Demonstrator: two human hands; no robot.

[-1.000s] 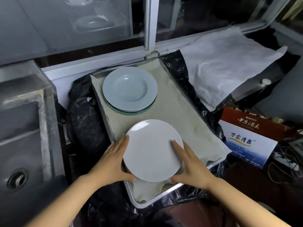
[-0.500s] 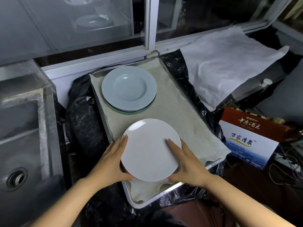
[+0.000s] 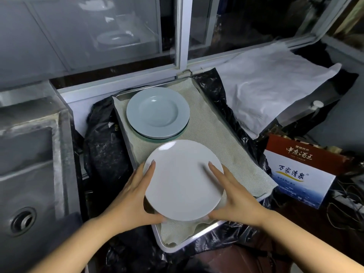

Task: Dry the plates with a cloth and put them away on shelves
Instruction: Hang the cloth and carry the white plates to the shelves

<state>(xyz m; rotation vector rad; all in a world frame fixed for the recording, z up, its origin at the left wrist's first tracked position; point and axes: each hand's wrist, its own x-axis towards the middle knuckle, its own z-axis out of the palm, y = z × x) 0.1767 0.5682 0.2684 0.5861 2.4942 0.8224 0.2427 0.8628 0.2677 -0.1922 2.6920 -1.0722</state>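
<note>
- A white plate [image 3: 183,180] sits low in the middle of the view, over the near end of a metal tray [image 3: 197,238] lined with a beige cloth [image 3: 222,142]; I cannot tell whether it rests on the cloth or is lifted just off it.
- The left hand [image 3: 132,196] has the plate by its 9 o'clock edge: fingers straight along the rim, thumb curled under at about 7 o'clock, a firm grip.
- The right hand [image 3: 234,198] takes the 3 o'clock side, fingers laid across the top, thumb tucked under near 5 o'clock, also gripping.
- At 12 o'clock from the white plate, close by on the same cloth, lies a stack of pale blue plates [image 3: 157,112].
- Black plastic sheeting [image 3: 102,142] lies under and around the tray.
- At 9 o'clock stands a steel sink [image 3: 29,164] with its drain near the lower left.
- At 3 o'clock is a red-and-white box [image 3: 299,170] with printed characters; at 1 o'clock, a white sheet [image 3: 271,83].
- A window frame [image 3: 181,32] runs behind it all.
</note>
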